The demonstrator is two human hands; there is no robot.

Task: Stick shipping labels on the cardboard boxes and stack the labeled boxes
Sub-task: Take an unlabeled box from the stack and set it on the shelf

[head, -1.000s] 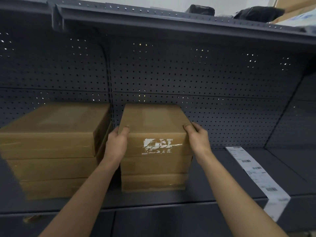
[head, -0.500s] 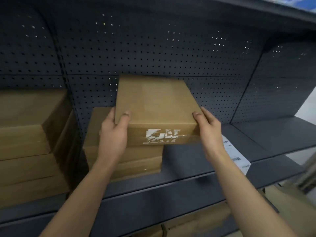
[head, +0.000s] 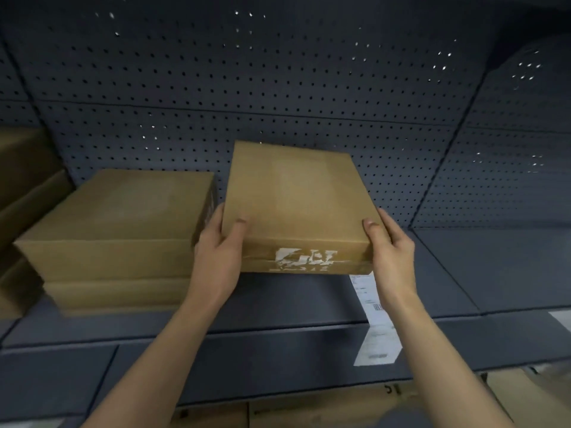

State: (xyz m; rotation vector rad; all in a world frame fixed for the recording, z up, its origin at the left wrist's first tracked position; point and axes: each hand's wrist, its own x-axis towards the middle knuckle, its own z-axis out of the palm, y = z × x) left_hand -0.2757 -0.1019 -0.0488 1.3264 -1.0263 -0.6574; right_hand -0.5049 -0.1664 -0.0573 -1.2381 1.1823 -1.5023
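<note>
A flat brown cardboard box (head: 295, 202) with torn white label remains on its front side hangs above the dark shelf (head: 463, 273). My left hand (head: 220, 251) grips its left front corner, thumb on top. Its right front corner is held by my right hand (head: 390, 251), thumb also on top. To the left stands a stack of two similar boxes (head: 117, 233) on the shelf. A strip of white shipping labels (head: 375, 322) lies on the shelf under and right of the held box, hanging over the shelf's front edge.
Another stack of cardboard boxes (head: 21, 193) shows at the far left edge. A perforated dark back panel (head: 278, 88) closes the shelf behind. More cardboard boxes (head: 340, 406) sit on the level below. Bare shelf extends to the right.
Both hands lifted the top box off the middle stack and carried it to the right, over the shelf by the label strip. The view shifted right and down.
</note>
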